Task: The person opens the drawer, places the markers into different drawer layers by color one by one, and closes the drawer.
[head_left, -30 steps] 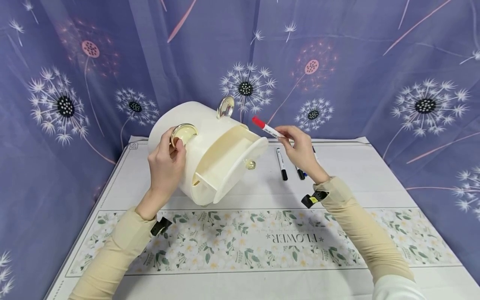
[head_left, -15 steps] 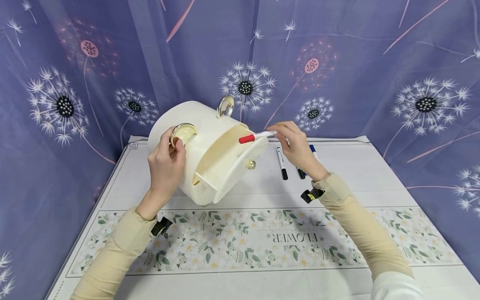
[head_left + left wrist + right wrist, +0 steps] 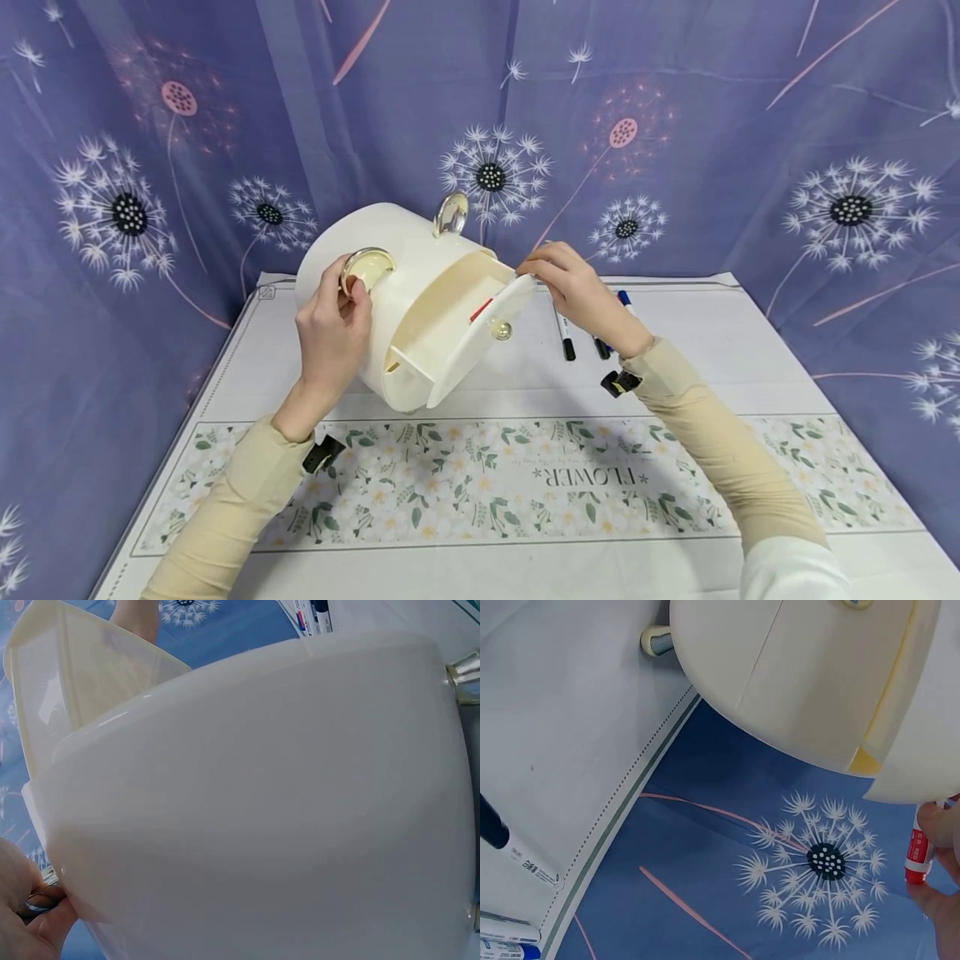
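Observation:
A rounded cream-white storage box (image 3: 390,233) stands on the table with its drawer (image 3: 450,321) pulled out. My left hand (image 3: 333,333) grips the shiny ear-shaped ring (image 3: 369,265) on top of the box, thumb and fingers pinching it. At the drawer's far end, my right hand (image 3: 581,296) holds a red marker (image 3: 919,847) by its end. The marker's red cap (image 3: 481,310) shows inside the drawer behind the front panel; its barrel is mostly hidden there in the head view. A small round knob (image 3: 502,330) sits on the drawer front.
Several markers lie right of the box, partly under my right arm: a black-capped marker (image 3: 566,337), another dark-capped one (image 3: 602,347) and a blue-ended one (image 3: 624,297). A second ear ring (image 3: 452,214) rises from the box. A patterned curtain (image 3: 675,100) hangs behind the table.
My right hand has moved left to the drawer, and the red marker has swung from pointing up left to lying with its cap down in the drawer. My left hand and the box stay put.

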{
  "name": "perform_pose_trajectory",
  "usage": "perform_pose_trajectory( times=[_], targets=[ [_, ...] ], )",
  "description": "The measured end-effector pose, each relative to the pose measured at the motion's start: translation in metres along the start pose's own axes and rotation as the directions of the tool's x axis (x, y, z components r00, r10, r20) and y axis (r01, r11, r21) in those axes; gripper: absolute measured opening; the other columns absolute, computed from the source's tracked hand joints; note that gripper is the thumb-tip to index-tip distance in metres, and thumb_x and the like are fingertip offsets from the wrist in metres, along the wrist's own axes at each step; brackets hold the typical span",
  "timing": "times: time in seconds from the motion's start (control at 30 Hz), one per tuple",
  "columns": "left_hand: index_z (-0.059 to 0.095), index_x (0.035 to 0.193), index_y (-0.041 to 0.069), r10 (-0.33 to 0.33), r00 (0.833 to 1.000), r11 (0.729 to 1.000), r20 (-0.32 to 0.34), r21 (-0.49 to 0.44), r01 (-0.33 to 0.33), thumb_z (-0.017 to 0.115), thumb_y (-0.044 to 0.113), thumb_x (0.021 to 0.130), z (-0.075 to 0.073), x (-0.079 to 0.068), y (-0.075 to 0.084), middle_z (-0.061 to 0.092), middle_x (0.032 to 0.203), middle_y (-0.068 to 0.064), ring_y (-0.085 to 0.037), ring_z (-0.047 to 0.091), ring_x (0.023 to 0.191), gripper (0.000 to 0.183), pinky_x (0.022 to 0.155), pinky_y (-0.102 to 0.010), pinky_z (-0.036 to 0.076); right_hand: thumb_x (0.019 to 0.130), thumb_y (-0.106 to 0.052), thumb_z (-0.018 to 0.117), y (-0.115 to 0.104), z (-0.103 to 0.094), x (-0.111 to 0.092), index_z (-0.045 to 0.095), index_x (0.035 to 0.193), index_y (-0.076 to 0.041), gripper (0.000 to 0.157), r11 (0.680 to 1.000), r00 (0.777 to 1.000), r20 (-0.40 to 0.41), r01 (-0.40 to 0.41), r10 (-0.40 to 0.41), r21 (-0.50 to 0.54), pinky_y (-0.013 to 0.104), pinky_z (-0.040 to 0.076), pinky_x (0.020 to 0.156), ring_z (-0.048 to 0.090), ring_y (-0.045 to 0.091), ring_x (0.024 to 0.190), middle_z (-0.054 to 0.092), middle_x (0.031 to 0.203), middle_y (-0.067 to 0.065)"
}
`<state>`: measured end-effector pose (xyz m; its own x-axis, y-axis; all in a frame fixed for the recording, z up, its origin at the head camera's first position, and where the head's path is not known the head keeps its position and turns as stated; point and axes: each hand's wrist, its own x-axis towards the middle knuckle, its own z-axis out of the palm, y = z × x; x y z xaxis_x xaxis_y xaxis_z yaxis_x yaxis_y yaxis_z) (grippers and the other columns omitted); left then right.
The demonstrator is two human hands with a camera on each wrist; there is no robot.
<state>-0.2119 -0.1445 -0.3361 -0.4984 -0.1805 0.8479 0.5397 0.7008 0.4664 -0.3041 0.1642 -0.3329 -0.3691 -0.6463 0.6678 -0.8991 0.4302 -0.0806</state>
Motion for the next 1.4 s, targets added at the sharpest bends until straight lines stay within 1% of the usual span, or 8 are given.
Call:
perform_pose_trajectory(
  times=[0.17, 0.4, 0.6, 0.77, 0.97, 1.13, 1.27, 1.4],
  targets=[
    [0.054, 0.117, -0.004, 0.004, 1.0, 1.0, -0.007, -0.003, -0.004, 0.05, 0.005, 0.088, 0.0, 0.001, 0.0, 0.065, 0.097, -0.026, -0.034, 0.068, 0.078, 0.031, 0.063, -0.035, 0.055, 0.084, 0.016, 0.047, 0.0, 0.001, 0.004, 0.063, 0.107, -0.006, 0.036, 0.999, 0.999, 0.004, 0.037, -0.037, 0.032, 0.032, 0.043, 0.094, 0.051, 0.024, 0.109, 0.059, 0.11, 0.01],
    [0.055, 0.117, -0.004, 0.004, 1.0, 1.0, -0.005, 0.002, -0.004, 0.05, 0.005, 0.088, 0.0, 0.001, -0.001, 0.065, 0.097, -0.026, -0.034, 0.068, 0.078, 0.03, 0.063, -0.035, 0.055, 0.082, 0.018, 0.037, -0.004, 0.005, 0.006, 0.066, 0.102, -0.006, 0.043, 0.996, 0.999, -0.034, -0.012, 0.015, 0.086, 0.028, 0.037, 0.062, 0.053, 0.026, 0.109, 0.062, 0.107, 0.01],
    [0.055, 0.117, -0.004, 0.0, 1.0, 1.0, -0.005, 0.006, 0.0, 0.05, 0.006, 0.089, 0.0, 0.0, -0.002, 0.065, 0.097, -0.026, -0.034, 0.068, 0.078, 0.031, 0.063, -0.035, 0.055, 0.08, 0.019, 0.033, -0.006, 0.008, 0.006, 0.067, 0.101, -0.009, 0.049, 0.985, 0.996, -0.057, -0.056, 0.066, 0.165, 0.029, 0.047, 0.079, 0.055, 0.024, 0.112, 0.065, 0.105, 0.008],
    [0.055, 0.117, -0.004, 0.002, 1.0, 1.0, -0.007, 0.009, -0.002, 0.05, 0.006, 0.088, 0.0, 0.001, -0.003, 0.065, 0.097, -0.026, -0.034, 0.068, 0.078, 0.03, 0.063, -0.035, 0.055, 0.08, 0.02, 0.029, -0.007, 0.009, 0.007, 0.068, 0.102, -0.008, 0.053, 0.965, 0.994, -0.06, -0.076, 0.094, 0.252, 0.023, 0.035, 0.056, 0.057, 0.023, 0.11, 0.066, 0.107, 0.008],
    [0.055, 0.116, -0.004, 0.002, 1.0, 1.0, -0.004, 0.008, -0.002, 0.05, 0.005, 0.088, 0.0, 0.0, -0.003, 0.066, 0.096, -0.026, -0.033, 0.068, 0.077, 0.03, 0.063, -0.035, 0.055, 0.087, 0.014, 0.027, -0.013, 0.007, 0.008, 0.067, 0.104, -0.009, 0.05, 0.905, 0.983, 0.028, -0.18, 0.184, 0.385, 0.024, 0.036, 0.066, 0.059, 0.018, 0.105, 0.066, 0.109, 0.007],
    [0.055, 0.117, -0.003, -0.002, 1.0, 1.0, -0.004, 0.006, 0.002, 0.05, 0.006, 0.089, 0.0, -0.001, -0.002, 0.065, 0.098, -0.026, -0.034, 0.068, 0.078, 0.031, 0.063, -0.035, 0.055, 0.089, 0.01, 0.029, -0.018, 0.004, 0.011, 0.068, 0.104, -0.014, 0.048, 0.868, 0.964, 0.099, -0.266, 0.247, 0.419, 0.028, 0.04, 0.071, 0.058, 0.015, 0.081, 0.067, 0.107, 0.005],
    [0.055, 0.117, -0.004, 0.001, 1.0, 1.0, -0.005, 0.003, -0.001, 0.05, 0.006, 0.089, 0.001, 0.0, -0.002, 0.065, 0.099, -0.026, -0.034, 0.068, 0.079, 0.031, 0.063, -0.035, 0.055, 0.088, 0.011, 0.03, -0.02, 0.004, 0.01, 0.068, 0.102, -0.014, 0.048, 0.865, 0.957, 0.097, -0.289, 0.273, 0.411, 0.025, 0.039, 0.069, 0.047, 0.013, 0.064, 0.068, 0.105, 0.005],
    [0.055, 0.117, -0.004, 0.002, 1.0, 1.0, -0.005, 0.004, -0.002, 0.05, 0.006, 0.088, 0.001, 0.0, -0.002, 0.066, 0.098, -0.025, -0.034, 0.068, 0.078, 0.031, 0.063, -0.035, 0.055, 0.087, 0.015, 0.03, -0.024, 0.001, 0.011, 0.068, 0.099, -0.006, 0.046, 0.872, 0.96, 0.03, -0.266, 0.278, 0.411, 0.026, 0.041, 0.07, 0.057, 0.014, 0.075, 0.068, 0.101, 0.01]
  ],
)
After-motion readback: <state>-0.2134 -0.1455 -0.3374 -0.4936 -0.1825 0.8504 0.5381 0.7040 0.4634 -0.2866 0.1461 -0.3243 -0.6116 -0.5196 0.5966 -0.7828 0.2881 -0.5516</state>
